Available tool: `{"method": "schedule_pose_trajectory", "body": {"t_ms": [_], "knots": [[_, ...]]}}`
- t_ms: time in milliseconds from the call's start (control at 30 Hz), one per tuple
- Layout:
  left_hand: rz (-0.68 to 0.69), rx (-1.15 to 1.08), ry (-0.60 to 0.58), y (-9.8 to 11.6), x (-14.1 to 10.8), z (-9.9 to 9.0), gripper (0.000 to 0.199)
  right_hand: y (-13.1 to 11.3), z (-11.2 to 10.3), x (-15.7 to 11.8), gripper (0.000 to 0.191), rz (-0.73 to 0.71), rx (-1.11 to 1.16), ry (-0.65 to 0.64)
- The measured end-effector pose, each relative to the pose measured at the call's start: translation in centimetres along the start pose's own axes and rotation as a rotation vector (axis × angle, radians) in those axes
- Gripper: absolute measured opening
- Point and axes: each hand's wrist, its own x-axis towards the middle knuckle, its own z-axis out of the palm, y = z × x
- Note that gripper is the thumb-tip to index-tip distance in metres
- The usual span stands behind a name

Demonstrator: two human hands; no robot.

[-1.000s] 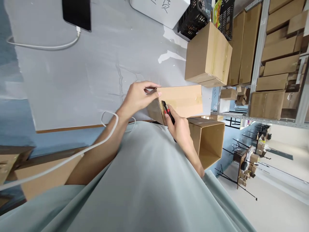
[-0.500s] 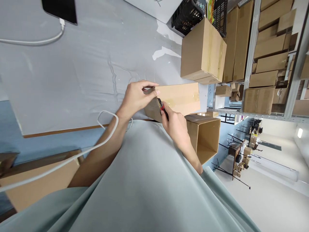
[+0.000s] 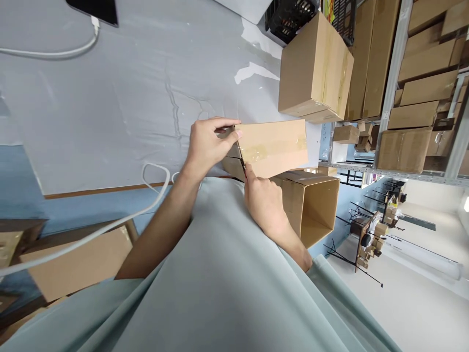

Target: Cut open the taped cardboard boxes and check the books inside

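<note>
A small cardboard box (image 3: 278,144) with clear tape on its face lies near the table's front edge, close to my body. My left hand (image 3: 207,146) grips its left end, thumb on the top face and fingers over the far side. My right hand (image 3: 266,203) is closed around a box cutter (image 3: 243,165), mostly hidden by the fingers. The index finger presses along the cutter, and its tip is at the box's left top edge. A dark slit runs along that edge from my left thumb to the cutter.
A larger taped box (image 3: 298,73) stands farther back on the grey table (image 3: 128,107), beside a black crate (image 3: 289,22). An open box (image 3: 318,210) is below right. A white cable (image 3: 110,227) loops past my left arm; a black device (image 3: 97,10) lies far left. Shelves (image 3: 388,98) hold boxes.
My right hand has drawn the box cutter toward my body along the box's left edge, where a dark slit now shows. My left hand keeps its hold. The view has shifted slightly.
</note>
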Motion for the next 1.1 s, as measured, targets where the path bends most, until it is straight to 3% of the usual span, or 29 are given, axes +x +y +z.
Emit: {"method": "schedule_pose_trajectory", "body": {"t_ms": [133,200,333,400,500,600,700,800,933,1100], "knots": [[0.025,-0.084,-0.023,-0.4,-0.1,-0.6,0.037,2.2,0.5,-1.0,0.059,-0.071,0.169,0.069],[0.02,-0.117,-0.026,-0.6,-0.2,-0.8,0.046,4.2,0.6,-0.9,0.055,-0.062,0.278,0.164],[0.061,-0.1,0.018,0.0,-0.8,-0.2,0.054,10.3,1.1,1.1,0.048,0.151,0.422,0.451],[0.14,-0.065,0.105,1.2,-1.3,0.9,0.051,13.7,1.4,2.6,0.044,0.266,0.464,0.565],[0.235,-0.066,0.186,3.7,-1.9,3.3,0.04,17.9,1.8,4.4,0.04,0.326,0.53,0.652],[0.234,-0.105,0.135,6.2,-2.1,6.3,0.036,20.6,2.3,6.0,0.038,0.302,0.584,0.659],[0.13,-0.141,0.054,7.2,-1.8,9.2,0.04,22.2,2.9,7.7,0.038,0.254,0.645,0.618],[0.009,-0.207,-0.031,6.9,-1.3,11.8,0.052,23.3,3.8,9.5,0.04,0.154,0.742,0.542],[-0.074,-0.176,-0.058,5.8,-0.5,14.7,0.057,24.1,4.8,10.8,0.043,0.021,0.842,0.466],[-0.037,0.068,0.002,5.4,0.7,17.4,0.047,24.9,4.9,11.0,0.038,-0.071,0.843,0.354]]}}
